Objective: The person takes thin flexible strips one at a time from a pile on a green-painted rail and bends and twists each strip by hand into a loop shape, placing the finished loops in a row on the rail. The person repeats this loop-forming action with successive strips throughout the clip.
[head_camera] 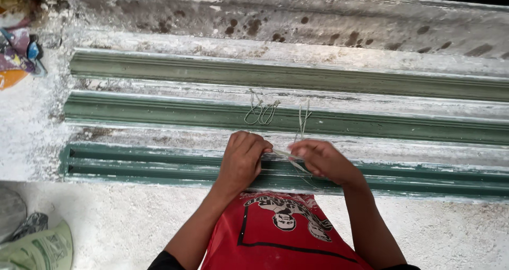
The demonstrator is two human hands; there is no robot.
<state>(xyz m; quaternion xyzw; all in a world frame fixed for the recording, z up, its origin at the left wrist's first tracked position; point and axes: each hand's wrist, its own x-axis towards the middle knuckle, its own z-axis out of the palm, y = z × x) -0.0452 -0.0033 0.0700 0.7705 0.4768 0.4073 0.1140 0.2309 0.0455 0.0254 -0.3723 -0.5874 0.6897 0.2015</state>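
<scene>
A white-crusted slab (371, 31) fills most of the frame, stained with dark spots along the top. Three long green moulds (159, 111) lie on it in parallel, running left to right: one in the upper band, one across the middle, one in the lower band of the frame. White residue sits in strips between them.

A red shirt (275, 238) with a printed figure occupies the bottom centre, between the person's two forearms. At lower left lies a crumpled bag (37, 246) with green print; at upper left, a heap of coloured cloth (16, 52).

The left hand (241, 161) rests over the near mould, just left of centre, knuckles up and fingers curled in toward the right. The right hand (323, 161) sits just right of centre over the same mould, fingers drawn together and pointing left. The two hands nearly meet.

Between them runs a bundle of pale fibre (283, 156), thin and straw-coloured. It emerges from under the left hand's fingertips and passes into the right hand's fingertips, so both hands pinch it, one at each end of the short exposed stretch. It lies at the upper edge of the near mould.

Loose strands (302, 119) rise from that point up across the middle mould. A second small tangle of looped strands (261, 111) lies just left of them on the middle mould, apart from both hands.
</scene>
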